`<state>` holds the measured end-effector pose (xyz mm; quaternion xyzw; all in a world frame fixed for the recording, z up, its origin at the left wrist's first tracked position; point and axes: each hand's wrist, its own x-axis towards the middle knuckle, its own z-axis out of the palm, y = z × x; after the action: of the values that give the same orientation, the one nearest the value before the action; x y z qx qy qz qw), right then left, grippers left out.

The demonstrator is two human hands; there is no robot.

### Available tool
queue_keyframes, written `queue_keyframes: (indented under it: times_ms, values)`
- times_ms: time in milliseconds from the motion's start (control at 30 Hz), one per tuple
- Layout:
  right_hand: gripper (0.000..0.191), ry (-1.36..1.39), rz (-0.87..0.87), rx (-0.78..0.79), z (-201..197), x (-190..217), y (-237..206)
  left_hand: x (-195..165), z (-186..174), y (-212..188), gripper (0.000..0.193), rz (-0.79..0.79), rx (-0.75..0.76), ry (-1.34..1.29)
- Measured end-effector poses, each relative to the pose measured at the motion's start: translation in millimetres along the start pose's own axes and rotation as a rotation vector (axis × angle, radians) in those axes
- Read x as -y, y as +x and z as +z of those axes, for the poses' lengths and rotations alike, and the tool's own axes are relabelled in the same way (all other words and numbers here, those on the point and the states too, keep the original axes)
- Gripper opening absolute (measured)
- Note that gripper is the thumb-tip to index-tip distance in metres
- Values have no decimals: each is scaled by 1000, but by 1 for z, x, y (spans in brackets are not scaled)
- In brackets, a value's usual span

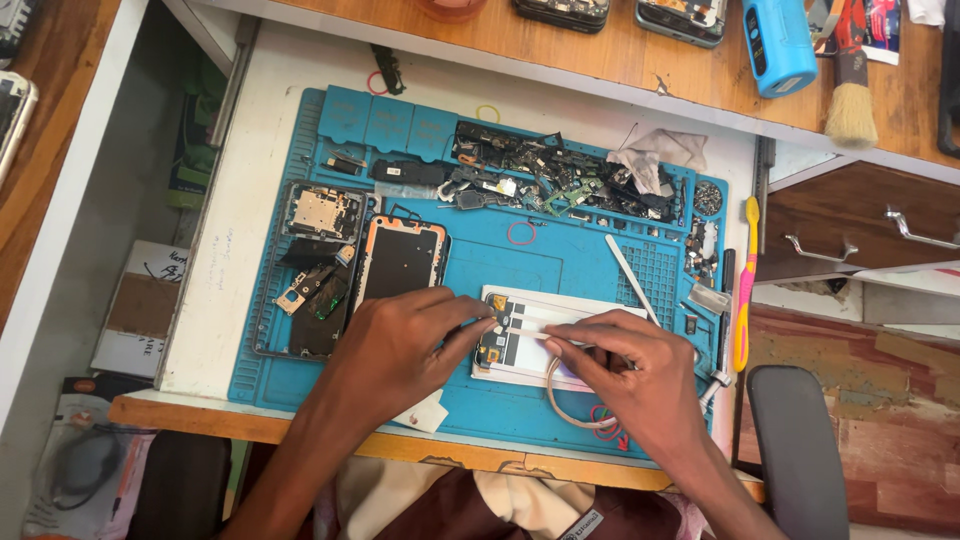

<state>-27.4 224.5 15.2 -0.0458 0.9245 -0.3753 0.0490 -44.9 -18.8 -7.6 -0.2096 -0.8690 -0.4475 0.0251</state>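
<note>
Two hands meet on a white phone panel (560, 345) lying flat on the blue repair mat (480, 270). Left hand (400, 350) pinches its near end by the small circuit part; right hand (625, 375) pinches a thin pale strip (525, 330) across it. Risk, as I judge it: a hard tug could tear that strip or slide the panel into the opened phone frame (400, 258) just beside. Loose screws and parts (560, 180) crowd the mat's far edge.

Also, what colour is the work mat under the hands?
The work mat is blue, shown clearly in the head view.
</note>
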Motion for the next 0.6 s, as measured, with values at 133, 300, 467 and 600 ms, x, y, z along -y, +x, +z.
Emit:
queue_keyframes:
  times_ms: [133, 300, 467, 600]
  values:
    - [21, 4, -4, 10, -1, 0, 0, 2, 2, 0, 13, 66, 14, 33]
    - [21, 34, 6, 37, -3, -1, 0, 4, 4, -1, 14, 99, 46, 65]
    - [21, 37, -11, 49, -4, -2, 1, 5, 5, -2, 14, 120, 40, 98]
    - [21, 31, 3, 42, -3, -2, 0, 5, 4, -1, 14, 149, 88, 166]
